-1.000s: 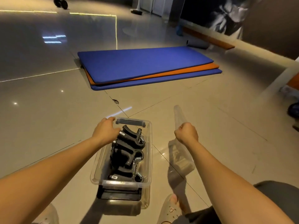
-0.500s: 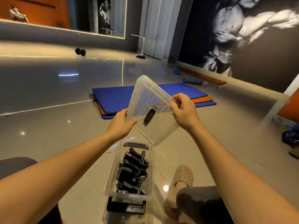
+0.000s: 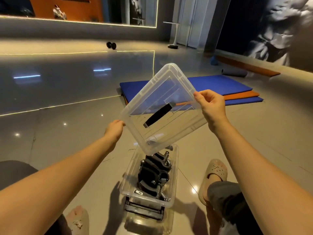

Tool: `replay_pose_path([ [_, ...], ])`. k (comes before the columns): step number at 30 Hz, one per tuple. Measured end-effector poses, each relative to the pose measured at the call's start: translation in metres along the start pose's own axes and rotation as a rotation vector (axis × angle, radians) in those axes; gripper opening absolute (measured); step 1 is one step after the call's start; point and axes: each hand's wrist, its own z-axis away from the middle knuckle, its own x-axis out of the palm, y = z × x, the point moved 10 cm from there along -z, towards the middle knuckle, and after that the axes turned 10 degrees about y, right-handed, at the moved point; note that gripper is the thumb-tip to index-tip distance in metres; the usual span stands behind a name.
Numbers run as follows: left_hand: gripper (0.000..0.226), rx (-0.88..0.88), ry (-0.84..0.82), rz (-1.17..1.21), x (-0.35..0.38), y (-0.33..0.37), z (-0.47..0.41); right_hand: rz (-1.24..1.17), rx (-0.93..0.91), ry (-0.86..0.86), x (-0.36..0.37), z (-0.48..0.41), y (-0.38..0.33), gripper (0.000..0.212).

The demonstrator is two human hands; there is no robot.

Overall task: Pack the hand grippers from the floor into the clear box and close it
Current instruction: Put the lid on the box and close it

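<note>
Head: lid (image 3: 160, 92) above box (image 3: 130, 172) (mats (image 3: 220, 83) beyond)

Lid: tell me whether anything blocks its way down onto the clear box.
Nothing visible does. The left hand and right hand hold the lid tilted above the open clear box; only hand grippers lie inside it.

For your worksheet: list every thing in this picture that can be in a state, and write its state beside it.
clear box: open, standing on the floor
lid: off the box, held tilted in the air above it
hand grippers: packed inside the box
left hand: grips the lid's left edge
right hand: pinches the lid's right edge
mats: stacked flat on the floor
</note>
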Motion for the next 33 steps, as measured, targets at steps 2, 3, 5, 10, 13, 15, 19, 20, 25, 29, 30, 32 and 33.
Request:
replay_pose_path([
  [2, 0.046, -0.146, -0.041, 0.061, 0.001, -0.029, 0.003, -0.027, 0.054, -0.021, 0.004, -0.011, 0.016, 0.022],
  [3, 0.046, -0.188, -0.063, 0.118, 0.004, -0.039, 0.004, -0.032, 0.075, -0.034, 0.007, -0.016, 0.022, 0.023],
  [5, 0.035, -0.2, -0.052, 0.23, 0.008, -0.049, 0.002, -0.038, 0.107, -0.063, 0.016, -0.023, 0.037, 0.025],
  [10, 0.02, -0.166, 0.101, 0.263, 0.003, -0.064, 0.009, -0.047, 0.154, -0.091, 0.036, -0.035, 0.072, 0.028],
  [13, 0.015, -0.215, 0.146, 0.233, 0.001, -0.083, 0.022, 0.017, 0.143, -0.137, 0.052, -0.047, 0.09, 0.027],
  [15, 0.007, -0.262, 0.183, 0.198, 0.001, -0.093, 0.036, 0.099, 0.133, -0.181, 0.065, -0.053, 0.108, 0.028],
  [19, 0.009, -0.411, 0.228, 0.081, 0.005, -0.131, 0.072, 0.312, 0.098, -0.399, 0.109, -0.048, 0.151, 0.03],
  [20, 0.009, -0.451, 0.234, 0.048, 0.006, -0.141, 0.082, 0.364, 0.076, -0.473, 0.122, -0.042, 0.162, 0.032],
  [25, 0.011, -0.553, 0.312, -0.06, 0.002, -0.176, 0.134, 0.523, 0.035, -0.717, 0.162, -0.009, 0.23, 0.035],
  [29, 0.018, -0.621, 0.397, -0.057, 0.017, -0.198, 0.174, 0.542, 0.062, -0.873, 0.18, 0.018, 0.276, 0.038],
  [30, 0.021, -0.641, 0.411, -0.06, 0.024, -0.204, 0.182, 0.554, 0.062, -0.904, 0.184, 0.023, 0.285, 0.04],
  [32, 0.023, -0.672, 0.436, -0.078, 0.038, -0.216, 0.193, 0.592, 0.028, -0.959, 0.191, 0.029, 0.299, 0.039],
  [33, 0.024, -0.685, 0.445, -0.093, 0.045, -0.221, 0.197, 0.611, -0.001, -0.978, 0.194, 0.03, 0.303, 0.037],
])
